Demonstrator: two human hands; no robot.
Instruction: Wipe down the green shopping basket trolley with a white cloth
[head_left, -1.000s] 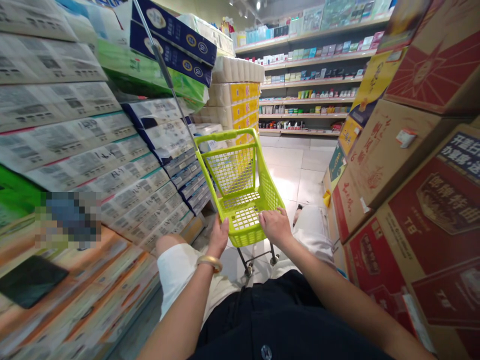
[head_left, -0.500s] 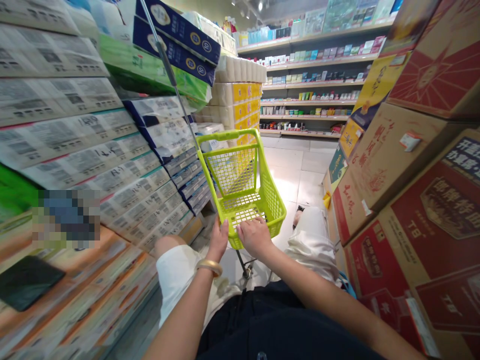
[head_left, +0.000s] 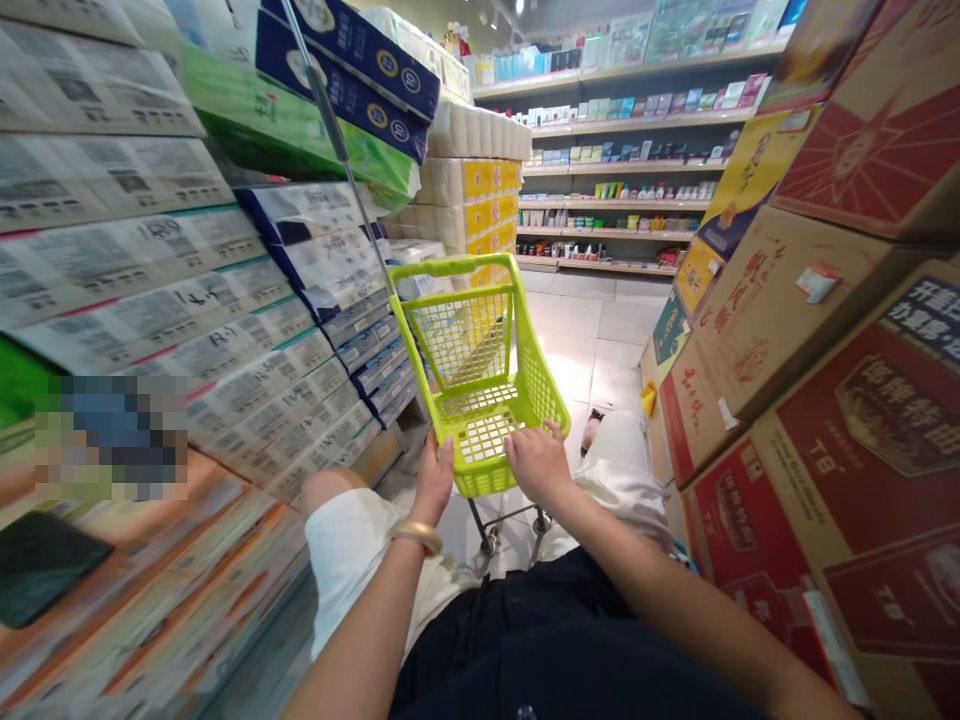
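A small lime-green shopping cart (head_left: 484, 481) stands upright between my knees, its lattice basket holding nothing I can see. My left hand (head_left: 435, 482), with a gold-coloured bangle (head_left: 416, 535) at the wrist, grips the near left corner of the basket. Over the near rim, toward the right corner, curl the fingers of my right hand (head_left: 541, 468); its thumb lies on the inner side. A thin metal pole (head_left: 324, 105) rises from the cart's left side past the top of the view. Dark wheels (head_left: 489, 542) show under the basket.
Stacked packs (head_left: 225, 340) of wrapped goods line the left side. Cardboard cartons (head_left: 780, 290) tower close on the right. Pale floor tiles (head_left: 555, 318) run toward shelves (head_left: 615, 172) of small boxes and bottles. A dark flat object (head_left: 49, 565) lies on the lower left stack.
My right hand has slid right along the basket's near rim toward the corner. My left hand stays on the left corner. The cart has turned slightly, showing more of its wheels.
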